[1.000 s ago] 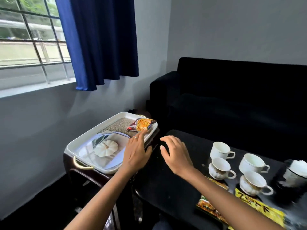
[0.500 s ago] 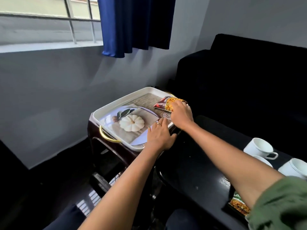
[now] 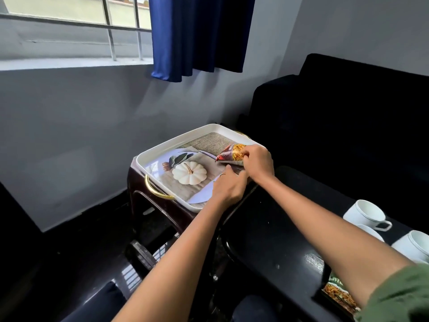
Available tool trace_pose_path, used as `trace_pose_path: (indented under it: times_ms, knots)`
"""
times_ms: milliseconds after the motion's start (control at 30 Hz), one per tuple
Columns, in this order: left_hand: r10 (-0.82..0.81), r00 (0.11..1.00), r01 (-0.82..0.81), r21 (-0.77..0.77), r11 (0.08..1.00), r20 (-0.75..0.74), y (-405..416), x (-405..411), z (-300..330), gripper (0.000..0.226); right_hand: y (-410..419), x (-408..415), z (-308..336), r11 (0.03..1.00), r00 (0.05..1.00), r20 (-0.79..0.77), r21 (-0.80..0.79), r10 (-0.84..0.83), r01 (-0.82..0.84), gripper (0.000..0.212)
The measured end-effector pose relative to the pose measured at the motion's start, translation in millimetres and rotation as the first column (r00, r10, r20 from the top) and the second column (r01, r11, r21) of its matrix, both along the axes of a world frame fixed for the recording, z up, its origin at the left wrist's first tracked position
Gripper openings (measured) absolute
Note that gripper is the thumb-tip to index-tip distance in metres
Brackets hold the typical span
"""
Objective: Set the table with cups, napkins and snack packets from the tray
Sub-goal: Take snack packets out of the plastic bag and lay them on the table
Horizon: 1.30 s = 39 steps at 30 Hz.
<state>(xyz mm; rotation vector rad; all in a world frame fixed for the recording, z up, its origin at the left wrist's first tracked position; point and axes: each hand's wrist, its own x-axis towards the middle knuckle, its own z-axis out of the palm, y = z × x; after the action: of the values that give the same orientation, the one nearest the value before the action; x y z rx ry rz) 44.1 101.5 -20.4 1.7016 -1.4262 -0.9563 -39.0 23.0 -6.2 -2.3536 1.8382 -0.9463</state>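
Down at my right edge, a snack packet [image 3: 339,295] lies on the black counter [image 3: 274,228], with white cups [image 3: 365,213] just beyond it. Further out, my left hand [image 3: 228,187] rests at the near rim of the white tray [image 3: 160,148], fingers loosely curled, holding nothing I can see. Past it, my right hand [image 3: 257,162] pinches another snack packet [image 3: 232,154], fingers curled round its end, lifted off the tray's far corner beside the pumpkin picture [image 3: 189,174].
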Motion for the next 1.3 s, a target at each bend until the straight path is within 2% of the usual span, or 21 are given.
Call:
trace_pose_path:
  times_ms: [67,133,167,200,267,367,467,567,633,733,800,867,933,1000,1067,1200,1300]
  knots:
    - [0.109,0.933,-0.119,-0.01,0.993,-0.343,0.0,-2.9,8.9,0.078,12.1,2.6,2.2,0.999,0.994,0.107,-0.025,0.034,-0.032,0.029]
    - [0.253,0.725,-0.268,0.075,0.96,-0.641,-3.1,-6.1,17.8,0.058,28.5,5.8,2.8,0.995,0.977,0.198,-0.078,0.075,-0.061,0.024]
    - [0.329,0.599,-0.329,0.15,0.932,-0.73,-5.2,-6.5,21.4,0.045,37.3,6.8,3.1,0.991,0.968,0.234,-0.112,0.094,-0.069,0.022]
    - [0.391,0.498,-0.361,0.225,0.905,-0.774,-6.5,-6.0,24.8,0.035,46.2,7.2,3.1,0.987,0.958,0.266,-0.141,0.111,-0.075,0.022]
    - [0.455,0.367,-0.35,0.333,0.876,-0.811,-6.0,-4.9,32.2,0.032,63.0,5.9,5.3,0.981,0.933,0.335,-0.184,0.128,-0.068,0.021]
    - [0.444,0.285,-0.267,0.374,0.888,-0.85,0.4,-7.4,43.8,0.033,86.4,-4.1,10.4,0.973,0.895,0.426,-0.227,0.127,-0.03,0.021]
    - [0.398,0.312,-0.171,0.361,0.917,-0.863,8.1,-17.4,45.5,0.027,111.5,-22.5,12.2,0.97,0.9,0.408,-0.237,0.153,-0.058,0.02]
    - [0.345,0.404,-0.126,0.322,0.938,-0.847,12.6,-31.8,40.9,0.031,131.8,-50.7,13.5,0.975,0.927,0.331,-0.192,0.175,-0.115,0.015]
    - [0.316,0.482,-0.133,0.288,0.948,-0.817,17.1,-41.8,39.3,0.03,143.2,-72.7,17.0,0.977,0.939,0.315,-0.2,0.138,-0.076,0.009]
    - [0.206,0.553,-0.064,0.205,0.977,-0.808,26.8,-56.6,37.4,0.023,154.4,-104.8,22.0,0.971,0.919,0.393,-0.231,0.031,0.066,0.006]
    - [0.12,0.616,0.008,0.158,0.987,-0.778,32.9,-66.8,34.5,0.021,157.6,-126.1,23.4,0.977,0.871,0.487,-0.147,-0.063,0.153,0.015]
    - [0.031,0.66,0.08,0.111,0.991,-0.75,40.8,-75.9,32.0,0.016,161.3,-142.8,23.1,0.987,0.804,0.575,0.055,-0.155,0.151,0.034]
    - [-0.058,0.691,0.144,0.059,0.988,-0.72,49.0,-86.0,28.7,0.012,166.7,-153.8,20.4,0.956,0.706,0.669,0.291,-0.232,0.038,0.054]
    - [-0.114,0.703,0.191,0.032,0.981,-0.702,56.7,-94.8,23.9,0.014,172.9,-162.1,13.0,0.903,0.583,0.766,0.412,-0.271,-0.122,0.058]
    - [-0.151,0.704,0.235,0.027,0.972,-0.694,61.8,-100.4,20.4,0.021,178.9,-167.4,5.8,0.885,0.503,0.817,0.425,-0.283,-0.192,0.046]
    - [-0.268,0.705,0.405,0.062,0.912,-0.657,69.5,-108.8,15.9,0.042,188.3,-175.6,-5.5,0.936,0.408,0.866,0.345,-0.288,-0.072,0.021]
    - [-0.339,0.717,0.482,0.083,0.872,-0.609,74.4,-114.0,11.2,0.044,195.1,-180.5,-10.7,0.941,0.409,0.859,0.338,-0.308,-0.001,0.014]
